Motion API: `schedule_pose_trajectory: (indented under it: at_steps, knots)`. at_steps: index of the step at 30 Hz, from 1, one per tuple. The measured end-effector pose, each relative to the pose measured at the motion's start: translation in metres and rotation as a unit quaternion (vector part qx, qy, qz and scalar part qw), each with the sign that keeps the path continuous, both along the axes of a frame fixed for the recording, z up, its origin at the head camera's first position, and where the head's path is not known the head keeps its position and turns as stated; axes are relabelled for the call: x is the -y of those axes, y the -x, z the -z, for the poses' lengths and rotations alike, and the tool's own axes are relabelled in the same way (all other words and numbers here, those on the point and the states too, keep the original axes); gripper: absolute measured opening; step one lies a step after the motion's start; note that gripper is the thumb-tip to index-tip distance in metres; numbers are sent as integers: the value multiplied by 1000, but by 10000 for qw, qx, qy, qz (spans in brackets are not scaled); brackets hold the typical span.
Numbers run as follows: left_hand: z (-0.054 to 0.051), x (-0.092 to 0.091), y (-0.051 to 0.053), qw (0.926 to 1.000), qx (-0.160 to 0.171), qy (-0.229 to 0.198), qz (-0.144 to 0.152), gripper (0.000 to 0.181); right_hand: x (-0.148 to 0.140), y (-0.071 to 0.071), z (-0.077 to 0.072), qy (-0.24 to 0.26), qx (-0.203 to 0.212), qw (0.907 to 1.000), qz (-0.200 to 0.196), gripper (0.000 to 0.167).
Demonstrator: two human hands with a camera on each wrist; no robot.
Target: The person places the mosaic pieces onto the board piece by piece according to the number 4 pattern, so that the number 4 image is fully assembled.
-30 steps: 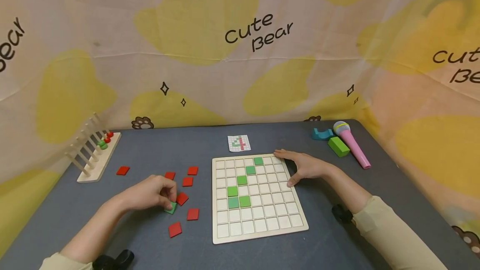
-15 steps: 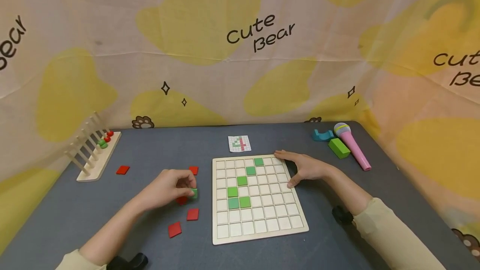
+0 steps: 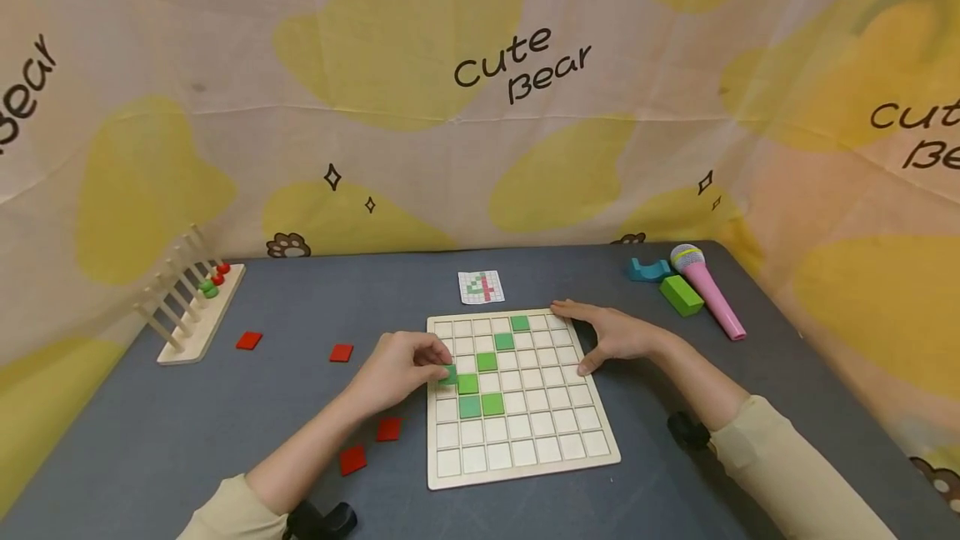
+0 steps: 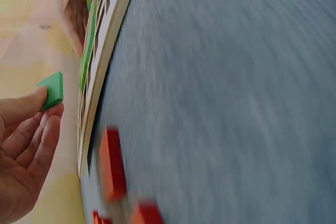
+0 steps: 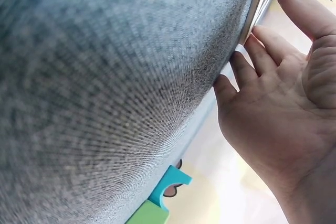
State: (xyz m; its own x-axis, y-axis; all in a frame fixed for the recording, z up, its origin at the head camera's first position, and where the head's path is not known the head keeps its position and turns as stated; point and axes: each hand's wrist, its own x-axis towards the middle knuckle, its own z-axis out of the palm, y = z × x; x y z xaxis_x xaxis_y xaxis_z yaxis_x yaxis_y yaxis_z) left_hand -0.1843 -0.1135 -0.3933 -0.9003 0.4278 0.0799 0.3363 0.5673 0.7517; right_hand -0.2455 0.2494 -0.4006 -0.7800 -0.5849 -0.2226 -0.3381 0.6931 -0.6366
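A green square tile (image 4: 54, 90) is pinched between the thumb and fingers of my left hand (image 3: 401, 369), at the left edge of the wooden grid board (image 3: 525, 472). In the left wrist view it stands apart from the board, tilted. Several green tiles, among them one bright green tile (image 3: 492, 404), lie in the board's cells in a slanting line with a short row at its lower end. My right hand (image 3: 621, 335) rests along the board's right side, fingers spread, with fingertips at the far corner and thumb on the edge.
Red tiles, such as one red tile (image 3: 352, 461), lie left of the board. Behind it sits a small pattern card (image 3: 481, 287). A pegged wooden rack (image 3: 202, 319) with beads stands far left. A pink microphone (image 3: 712, 294), green block (image 3: 681, 296) and blue curved block (image 3: 648, 271) lie back right.
My left hand has picked the green tile up from among the red tiles and carried it right to the board's left edge. My right hand has stayed at the board.
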Motion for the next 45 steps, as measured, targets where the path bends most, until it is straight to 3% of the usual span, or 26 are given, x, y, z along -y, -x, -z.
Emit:
schedule_pose_trajectory:
  at_steps: [4,13,23,41,45]
  knots:
    - [1,-15,-1,9997,150,-191,71,8,0,0,-1,19,-14,10000,-37,111]
    - [3,-49,-4,9985,49,-314,454,7,0,-1,-3,-45,5,10000,5,108]
    - [9,-72,-7,9967,444,-452,505,5,0,0,-2,-72,-65,10000,1,109]
    - [15,-86,-12,9987,-214,130,448,6,-1,1,-1,-10,12,10000,-18,109]
    - [15,-86,-13,9988,-227,199,394,5,0,0,-1,-2,19,10000,-14,109]
